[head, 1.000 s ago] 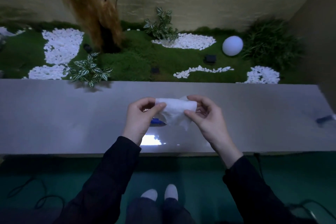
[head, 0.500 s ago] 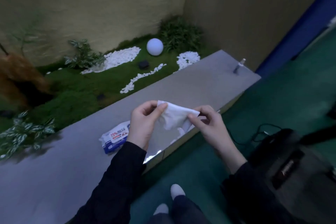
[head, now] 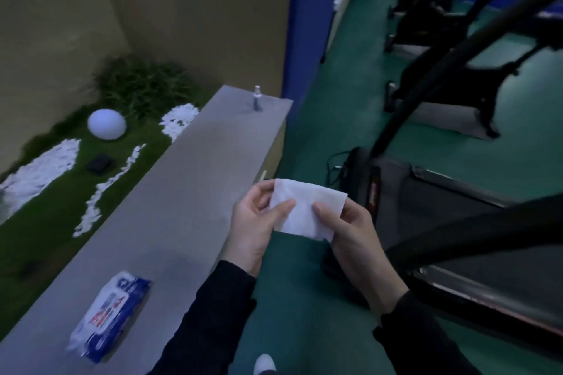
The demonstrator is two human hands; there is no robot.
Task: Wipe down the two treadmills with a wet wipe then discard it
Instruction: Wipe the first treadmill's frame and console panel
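Note:
A white wet wipe (head: 304, 210) is spread flat between both my hands over the green floor. My left hand (head: 256, 222) pinches its left edge and my right hand (head: 350, 231) pinches its right side. A black treadmill (head: 441, 201) stands just right of my hands, its deck and dark handrails crossing the right side of the view. A second treadmill (head: 451, 100) stands farther back. The blue and white wipe pack (head: 109, 316) lies on the grey ledge at the lower left.
The long grey ledge (head: 189, 192) runs along the left, with a small spray bottle (head: 257, 97) at its far end. Behind it is a moss bed with white pebbles and a white globe (head: 106, 124). A black cable (head: 335, 167) lies on the floor by the treadmill.
The view has swung right from the ledge and garden toward the treadmills. Both hands still hold the wipe, now opened flatter and carried off the ledge over the floor.

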